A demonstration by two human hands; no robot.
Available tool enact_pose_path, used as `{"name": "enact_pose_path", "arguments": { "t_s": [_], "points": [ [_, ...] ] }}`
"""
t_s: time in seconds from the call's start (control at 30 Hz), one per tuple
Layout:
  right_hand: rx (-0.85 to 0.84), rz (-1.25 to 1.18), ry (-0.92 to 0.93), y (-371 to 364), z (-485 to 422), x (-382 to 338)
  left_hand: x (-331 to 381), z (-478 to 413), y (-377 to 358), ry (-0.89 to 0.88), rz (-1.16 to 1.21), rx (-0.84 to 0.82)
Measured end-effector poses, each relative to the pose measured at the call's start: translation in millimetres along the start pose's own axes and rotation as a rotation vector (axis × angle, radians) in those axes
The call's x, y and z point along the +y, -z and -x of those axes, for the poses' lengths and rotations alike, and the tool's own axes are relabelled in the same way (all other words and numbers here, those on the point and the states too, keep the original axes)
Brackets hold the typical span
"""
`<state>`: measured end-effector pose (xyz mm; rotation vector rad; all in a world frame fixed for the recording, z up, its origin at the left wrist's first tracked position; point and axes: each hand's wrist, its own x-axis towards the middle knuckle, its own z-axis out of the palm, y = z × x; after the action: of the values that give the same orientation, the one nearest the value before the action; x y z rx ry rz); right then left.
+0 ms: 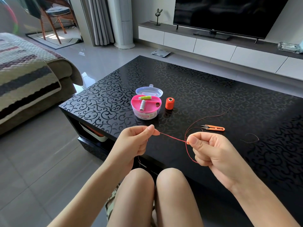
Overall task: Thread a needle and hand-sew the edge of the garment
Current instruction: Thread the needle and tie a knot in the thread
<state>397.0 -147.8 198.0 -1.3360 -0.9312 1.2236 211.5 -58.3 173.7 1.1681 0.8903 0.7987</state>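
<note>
The black patterned table (213, 89) fills the centre of the frame. On it, the pink sewing box (145, 115) and orange spool (169, 104) stand just beyond my hands, with the orange snips (214, 128) to the right. The red thread (172, 137) runs taut between my hands at lower centre, its axis left to right and dipping slightly rightward. My left hand (137, 141) pinches it between thumb and forefinger. My right hand (213, 149) pinches it likewise, other fingers curled. From the right hand the thread loops toward the upper right and ends at a thin sliver, probably the needle (228, 110). The right hand is nearer to it.
</note>
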Motion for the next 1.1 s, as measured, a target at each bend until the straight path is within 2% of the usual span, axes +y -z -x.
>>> {"name": "enact_pose_path", "arguments": {
  "t_s": [0.1,0.27,0.4,0.5,0.63,0.73,0.83,0.93,1.1],
  "points": [
    [0.03,-0.027,0.01,-3,0,4,-4,3,-4,0.08,0.074,-0.031],
    [-0.011,0.089,-0.001,-10,-1,13,-3,2,-14,0.185,0.394,-0.158],
    [-0.077,0.018,-0.025,-19,1,14,2,4,-20,0.266,0.617,-0.193],
    [-0.043,-0.001,-0.017,-27,3,15,3,6,-21,0.312,0.772,-0.224],
    [0.022,0.009,0.022,-34,4,16,-1,9,-18,0.311,0.943,-0.349],
    [0.042,0.012,0.083,-38,6,15,-5,9,-17,0.321,0.961,-0.292],
    [0.056,-0.019,0.124,-38,6,15,-7,10,-15,0.313,0.981,-0.33],
    [0.058,-0.038,0.121,-38,6,11,-9,10,-16,0.313,0.893,-0.241],
    [0.139,-0.042,0.099,-40,3,13,-9,12,-16,0.247,0.742,-0.21]
  ]
}}
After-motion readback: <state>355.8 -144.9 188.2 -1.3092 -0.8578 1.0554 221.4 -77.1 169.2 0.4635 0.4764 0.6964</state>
